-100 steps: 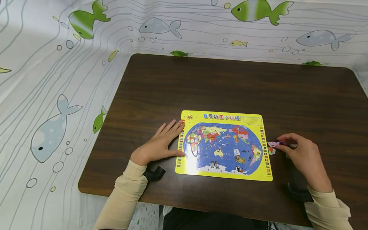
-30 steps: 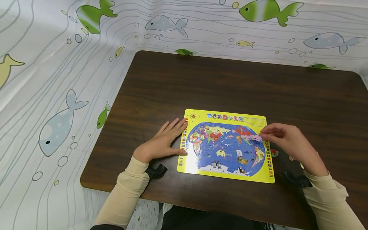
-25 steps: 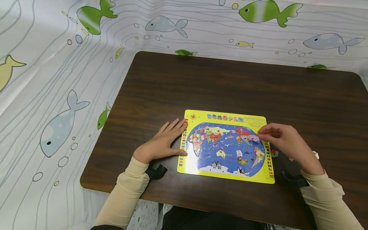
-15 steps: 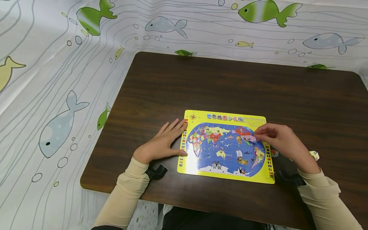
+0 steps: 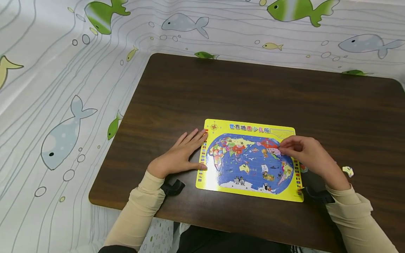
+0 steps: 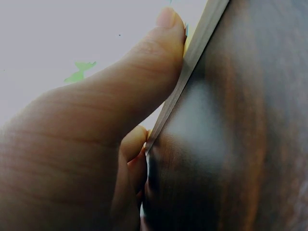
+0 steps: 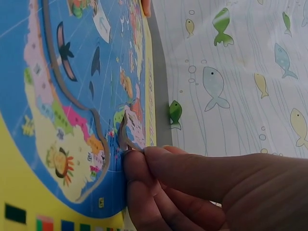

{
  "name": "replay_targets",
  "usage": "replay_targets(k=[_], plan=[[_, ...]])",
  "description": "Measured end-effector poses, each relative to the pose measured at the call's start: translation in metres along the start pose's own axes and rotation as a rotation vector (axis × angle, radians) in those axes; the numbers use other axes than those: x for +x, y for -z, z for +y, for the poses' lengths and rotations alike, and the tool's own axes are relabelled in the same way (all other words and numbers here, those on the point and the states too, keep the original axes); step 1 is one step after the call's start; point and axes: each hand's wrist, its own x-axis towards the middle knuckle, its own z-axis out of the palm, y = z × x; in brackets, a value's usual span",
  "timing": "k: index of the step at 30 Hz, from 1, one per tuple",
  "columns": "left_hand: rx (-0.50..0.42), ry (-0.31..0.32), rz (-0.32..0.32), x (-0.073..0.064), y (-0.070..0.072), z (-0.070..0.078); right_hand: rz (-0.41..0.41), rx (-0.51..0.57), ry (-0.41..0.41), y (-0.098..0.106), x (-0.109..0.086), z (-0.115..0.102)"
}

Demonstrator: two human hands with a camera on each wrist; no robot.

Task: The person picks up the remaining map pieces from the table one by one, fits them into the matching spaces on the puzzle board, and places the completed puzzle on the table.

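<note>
A world-map jigsaw board with a yellow rim (image 5: 205, 183) lies on the dark wooden table. My left hand (image 5: 178, 156) rests along its left edge, fingers spread, with fingertips and thumb touching the rim. In the left wrist view, the thumb (image 6: 139, 72) lies against the board's edge. Over the map's upper right, my right hand (image 5: 308, 154) pinches a pink puzzle piece (image 5: 274, 152) between thumb and forefinger. The right wrist view shows this piece (image 7: 134, 127) tilted at the North America part, one edge raised. Whether it is seated is unclear.
Right of the board lies a loose white-and-yellow puzzle piece (image 5: 348, 171). Another small colourful piece (image 5: 303, 168) sits by the board's right edge, partly hidden by my right hand. A fish-print cloth (image 5: 234, 31) stands behind the table (image 5: 253, 91) and along its left side.
My right hand has carried the pink puzzle piece from the table right of the board onto the map, then slightly left. The white-and-yellow piece has come into view. My left hand stays put.
</note>
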Motion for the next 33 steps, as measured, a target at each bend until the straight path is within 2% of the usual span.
replay_targets(k=[6, 12, 26, 33], plan=[[0.007, 0.008, -0.003, 0.0003, 0.0003, 0.0004, -0.020, -0.019, -0.028, 0.0000, 0.0007, -0.0005], [0.010, 0.020, -0.009, -0.0005, 0.0015, 0.0015, -0.005, -0.032, -0.013, -0.0009, 0.0021, -0.0006], [0.015, -0.001, -0.003, 0.0003, 0.0019, 0.0011, 0.018, -0.038, -0.018, -0.0037, 0.0020, -0.0031], [0.018, -0.002, -0.001, 0.0014, 0.0009, 0.0001, 0.007, -0.092, 0.004, -0.0044, 0.0044, -0.0056]])
